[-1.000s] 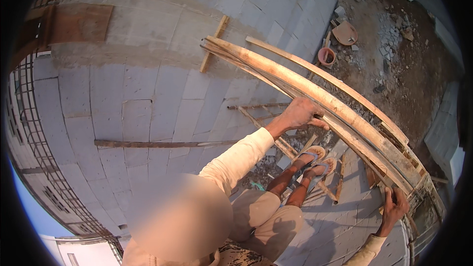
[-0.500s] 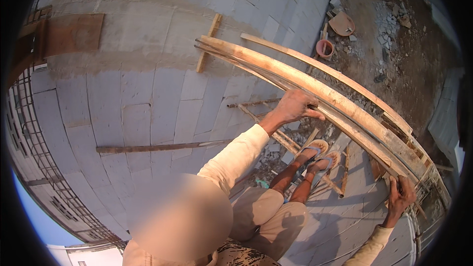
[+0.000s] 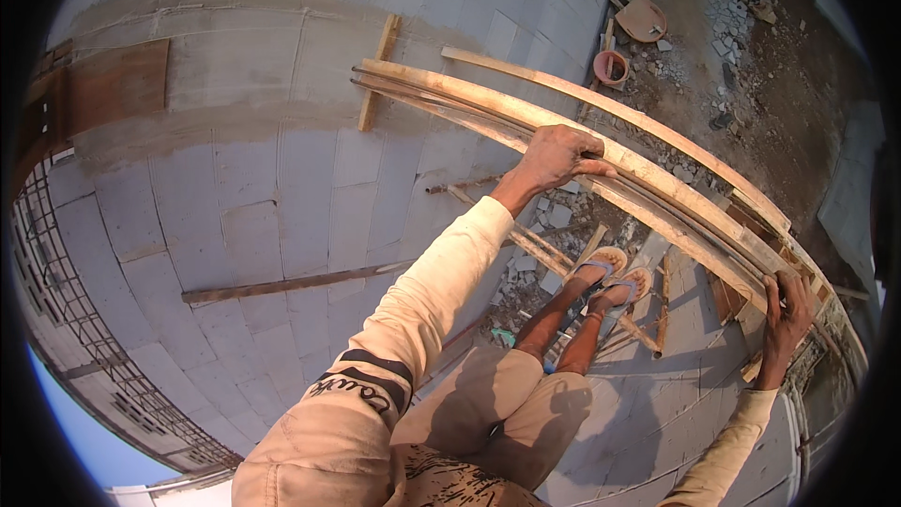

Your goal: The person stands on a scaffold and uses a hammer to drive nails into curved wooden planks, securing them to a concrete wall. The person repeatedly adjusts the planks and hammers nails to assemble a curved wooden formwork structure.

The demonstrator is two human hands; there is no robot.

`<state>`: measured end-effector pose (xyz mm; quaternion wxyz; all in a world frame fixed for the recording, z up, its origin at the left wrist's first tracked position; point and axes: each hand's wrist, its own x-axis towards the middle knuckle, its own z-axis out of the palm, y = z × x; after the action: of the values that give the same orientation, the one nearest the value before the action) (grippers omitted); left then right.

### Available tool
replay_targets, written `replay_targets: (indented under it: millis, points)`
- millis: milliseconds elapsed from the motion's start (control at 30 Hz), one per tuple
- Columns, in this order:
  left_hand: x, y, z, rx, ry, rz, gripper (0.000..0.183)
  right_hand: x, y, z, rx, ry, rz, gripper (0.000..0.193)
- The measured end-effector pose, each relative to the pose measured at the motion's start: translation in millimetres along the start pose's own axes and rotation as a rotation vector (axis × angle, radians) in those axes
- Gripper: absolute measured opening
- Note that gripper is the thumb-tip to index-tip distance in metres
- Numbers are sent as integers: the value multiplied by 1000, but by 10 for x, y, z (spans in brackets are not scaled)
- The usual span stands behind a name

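Note:
Long thin steel rods run lengthwise in the gap between a pale wooden plank on the far side and a nearer plank. My left hand is closed over the rods near the middle of this span, its fingertips partly hidden in the gap. Toward the right end my right hand has its fingers curled down on the rods beside the near plank; exactly what lies under them is hard to see. A crosspiece of wood supports the left end of the planks against the block wall.
Another plank runs parallel farther out. My sandalled feet rest on pole scaffolding above rubble. Below lie a reddish bucket and a shallow pan. A grey block wall fills the left.
Both hands have moved away from me, from the near plank to over the gap, bringing the rods with them. My view has shifted slightly, and my left upper arm shows more.

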<state>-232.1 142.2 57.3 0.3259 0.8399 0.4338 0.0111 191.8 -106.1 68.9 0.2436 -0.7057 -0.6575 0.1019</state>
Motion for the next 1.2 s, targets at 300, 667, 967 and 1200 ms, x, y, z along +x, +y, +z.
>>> replay_targets:
  millis: [300,667,967,1200]
  points:
    - [81,-98,193,-106,-6,-51,36,-191,95,250,-51,4,159,30]
    - [88,-141,194,23,-14,-21,45,-216,66,288,34,19,211,33]
    - [90,-107,258,75,75,122,43,-199,105,317,102,26,239,29]
    - [26,-71,260,55,21,111,36,-314,59,361,129,-30,295,32]
